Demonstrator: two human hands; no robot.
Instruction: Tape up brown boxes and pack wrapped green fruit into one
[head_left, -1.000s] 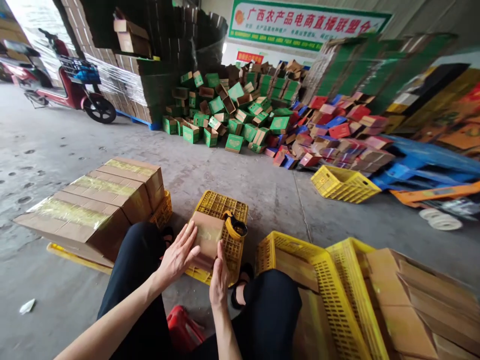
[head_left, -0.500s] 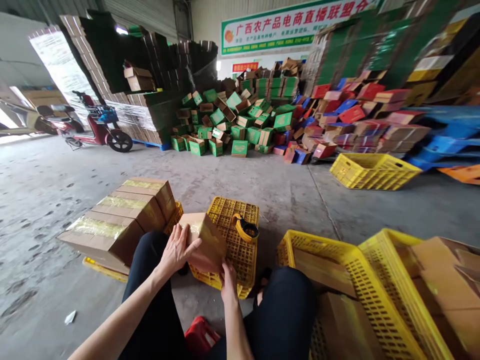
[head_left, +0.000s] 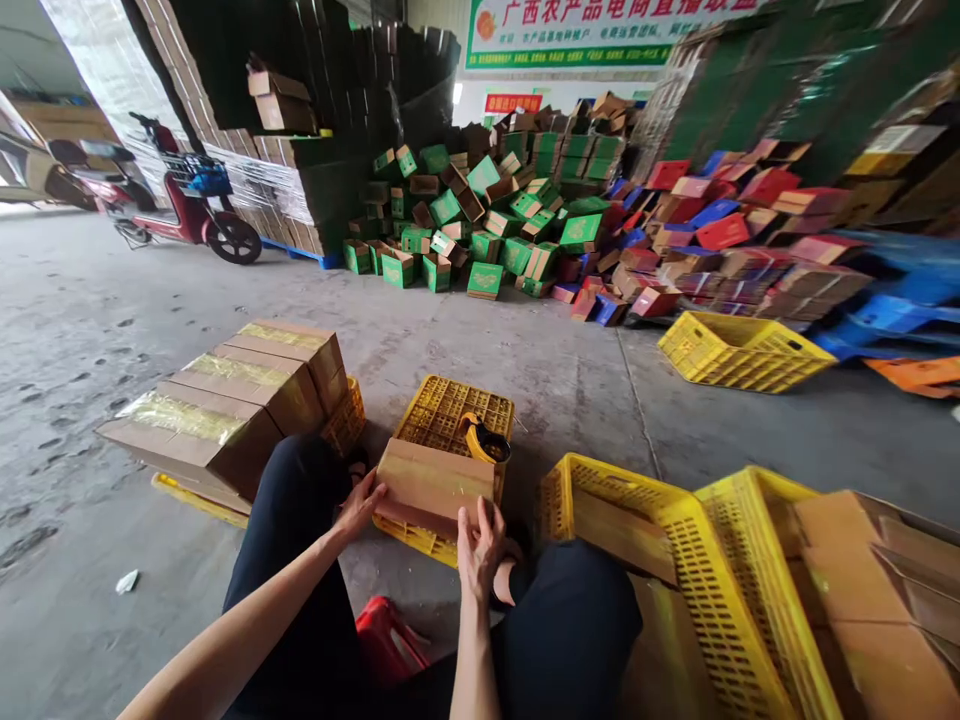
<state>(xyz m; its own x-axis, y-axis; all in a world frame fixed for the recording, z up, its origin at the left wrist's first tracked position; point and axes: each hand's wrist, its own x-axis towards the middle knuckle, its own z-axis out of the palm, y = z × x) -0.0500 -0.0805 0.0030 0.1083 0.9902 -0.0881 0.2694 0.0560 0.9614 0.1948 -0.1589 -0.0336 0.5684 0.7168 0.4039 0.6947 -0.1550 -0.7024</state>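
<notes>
Now a yellow crate (head_left: 431, 403) is sitting just beyond the left hand (head_left: 360, 508) and right hand (head_left: 480, 545), a brown carton (head_left: 435, 475) is spanning the gap between them as both are holding it, and a tape dispenser (head_left: 475, 440) is lying past the right one.

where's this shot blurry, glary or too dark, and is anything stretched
In the head view, the blue pallets at the right edge are smeared; in the head view, tape on the left boxes shines; in the head view, the tall stack at upper left is very dark; in the head view, the held box looks fairly clear, edges stretched wide.
</notes>
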